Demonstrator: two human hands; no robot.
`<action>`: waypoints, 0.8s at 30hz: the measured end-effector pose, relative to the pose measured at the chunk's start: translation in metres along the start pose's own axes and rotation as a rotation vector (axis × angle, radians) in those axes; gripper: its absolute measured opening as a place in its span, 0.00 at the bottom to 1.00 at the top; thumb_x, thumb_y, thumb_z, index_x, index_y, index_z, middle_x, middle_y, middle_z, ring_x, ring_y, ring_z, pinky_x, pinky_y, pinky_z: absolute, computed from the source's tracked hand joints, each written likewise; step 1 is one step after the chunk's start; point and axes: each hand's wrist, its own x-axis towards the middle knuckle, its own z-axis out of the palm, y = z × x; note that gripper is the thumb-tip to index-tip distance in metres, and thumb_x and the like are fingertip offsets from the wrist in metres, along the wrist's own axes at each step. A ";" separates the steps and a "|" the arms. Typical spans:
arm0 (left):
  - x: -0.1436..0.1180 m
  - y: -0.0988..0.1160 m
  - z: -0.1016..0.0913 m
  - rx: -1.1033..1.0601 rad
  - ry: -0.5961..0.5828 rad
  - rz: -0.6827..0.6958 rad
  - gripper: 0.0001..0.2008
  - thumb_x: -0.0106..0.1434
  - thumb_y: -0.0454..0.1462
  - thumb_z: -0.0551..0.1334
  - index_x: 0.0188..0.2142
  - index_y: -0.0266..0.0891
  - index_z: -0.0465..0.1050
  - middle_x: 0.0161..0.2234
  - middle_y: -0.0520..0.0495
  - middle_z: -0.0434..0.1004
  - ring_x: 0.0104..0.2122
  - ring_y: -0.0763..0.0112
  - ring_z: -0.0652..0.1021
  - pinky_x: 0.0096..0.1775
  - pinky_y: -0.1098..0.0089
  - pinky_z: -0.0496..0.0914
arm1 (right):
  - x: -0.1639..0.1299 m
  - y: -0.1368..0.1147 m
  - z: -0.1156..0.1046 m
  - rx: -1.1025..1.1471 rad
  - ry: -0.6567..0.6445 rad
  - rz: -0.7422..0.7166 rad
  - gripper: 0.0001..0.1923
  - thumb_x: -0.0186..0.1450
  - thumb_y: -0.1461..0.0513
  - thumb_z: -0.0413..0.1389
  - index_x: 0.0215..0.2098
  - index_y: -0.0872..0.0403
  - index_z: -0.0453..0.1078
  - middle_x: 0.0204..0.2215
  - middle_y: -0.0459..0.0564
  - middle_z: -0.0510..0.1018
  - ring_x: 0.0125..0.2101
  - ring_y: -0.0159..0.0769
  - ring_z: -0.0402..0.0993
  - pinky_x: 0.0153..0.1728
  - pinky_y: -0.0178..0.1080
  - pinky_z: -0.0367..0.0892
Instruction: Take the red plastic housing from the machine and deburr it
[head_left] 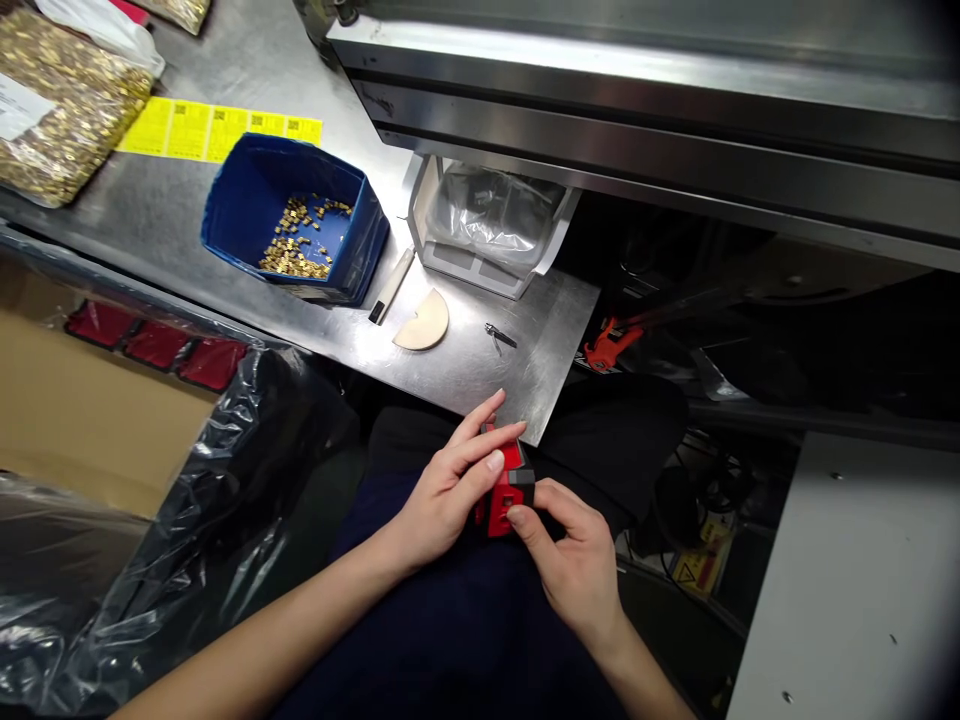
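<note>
Over my lap, by the front corner of the metal table, both hands are at a small red and black plastic housing (507,500). My left hand (450,488) grips it from the left, thumb on top and fingers stretched along its far side. At its right end, my right hand (576,555) pinches with thumb and forefinger at the housing's edge; any small part between those fingertips is hidden. Beyond the hands a small dark metal piece (501,336) lies on the table, near a pale half-round disc (424,322) and a light-handled cutter (391,288).
A blue bin (225,215) holds small brass pieces (296,245). Behind stands a grey bin (480,270) with clear plastic bags. Left are a bag of brass parts (82,110) and yellow labels (191,130). A cardboard box (82,400) holds wrapped red parts. A metal machine beam (600,130) overhangs the table.
</note>
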 end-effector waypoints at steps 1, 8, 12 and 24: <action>0.000 -0.001 0.001 -0.023 0.022 -0.014 0.19 0.75 0.45 0.55 0.61 0.49 0.74 0.74 0.51 0.52 0.71 0.52 0.57 0.71 0.54 0.52 | -0.001 0.000 0.000 -0.007 -0.002 -0.012 0.12 0.72 0.56 0.59 0.32 0.52 0.75 0.32 0.48 0.80 0.34 0.38 0.75 0.38 0.39 0.68; -0.003 -0.009 -0.003 -0.269 0.028 0.071 0.40 0.67 0.56 0.63 0.72 0.52 0.52 0.74 0.43 0.49 0.71 0.47 0.55 0.69 0.49 0.54 | -0.005 0.001 -0.004 0.011 -0.060 -0.105 0.07 0.71 0.58 0.61 0.36 0.51 0.78 0.34 0.49 0.81 0.36 0.40 0.77 0.40 0.40 0.70; -0.011 -0.009 -0.010 -0.035 -0.092 0.140 0.66 0.48 0.50 0.79 0.74 0.59 0.36 0.75 0.42 0.42 0.73 0.45 0.49 0.70 0.48 0.51 | -0.007 0.004 -0.009 0.051 -0.059 -0.043 0.06 0.72 0.59 0.59 0.37 0.50 0.77 0.34 0.47 0.80 0.37 0.38 0.76 0.40 0.38 0.68; -0.013 -0.009 -0.010 0.112 -0.145 0.134 0.68 0.51 0.40 0.79 0.73 0.58 0.28 0.72 0.38 0.50 0.68 0.45 0.60 0.66 0.49 0.58 | -0.013 0.012 -0.015 0.059 -0.131 -0.016 0.20 0.78 0.55 0.46 0.34 0.51 0.73 0.30 0.47 0.73 0.32 0.37 0.71 0.35 0.39 0.63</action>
